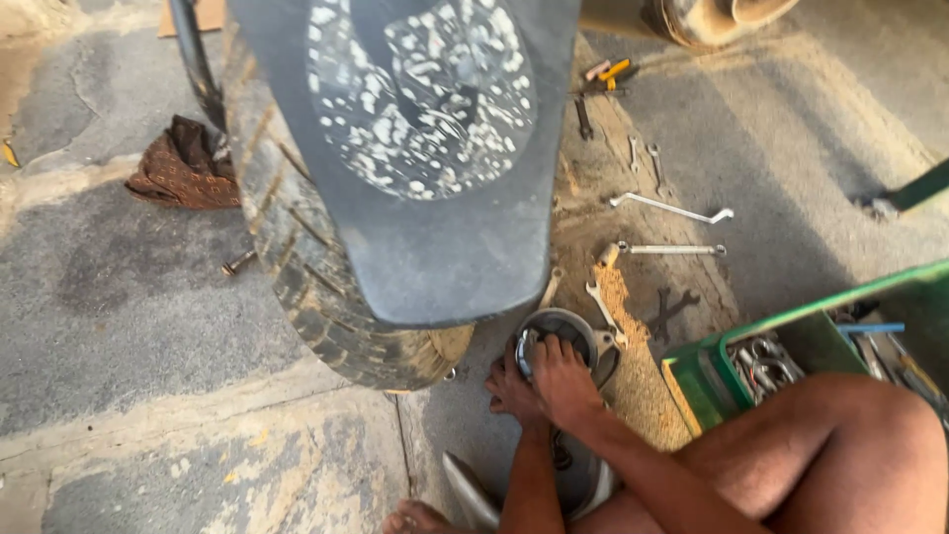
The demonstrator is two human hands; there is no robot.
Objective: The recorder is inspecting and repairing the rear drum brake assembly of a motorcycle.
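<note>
Both my hands sit low in the middle of the head view, on a round grey metal drum part [575,326] lying on the concrete. My right hand [561,381] lies over the near edge of the drum, fingers curled on a small shiny metal piece. My left hand [510,391] presses against the drum's left side, partly hidden behind the right hand. A big worn rubber tyre [297,267] with a dark mudguard [435,237] above it stands just left of the hands.
Several spanners [672,208] and a few other tools lie on the sawdust-strewn ground at the right. A green toolbox [791,336] with metal tools stands at the right, next to my bare knee [850,445]. A brown rag [183,163] and a bolt [237,262] lie at the left.
</note>
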